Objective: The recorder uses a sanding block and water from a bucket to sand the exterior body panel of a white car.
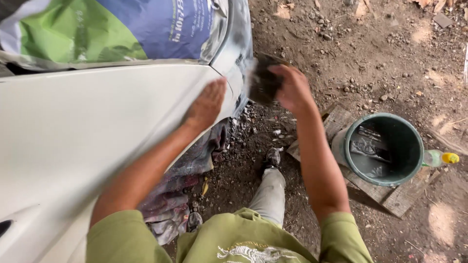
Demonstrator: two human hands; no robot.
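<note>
My left hand (207,103) lies flat, fingers together, on a white car body panel (78,131) near its edge. My right hand (291,87) grips a dark sanding pad (263,82) and presses it against the panel's grey end (238,48). The pad looks blurred from motion. Masking paper in green and blue (107,27) covers the part of the car above the panel.
A green bucket (412,146) holding water and sheets of dark paper stands on wooden boards (399,197) at my right. Beside it lies a bottle with a yellow cap (441,158). Stained cloth (168,199) lies under the panel. Dirt ground with small stones surrounds my shoe (273,157).
</note>
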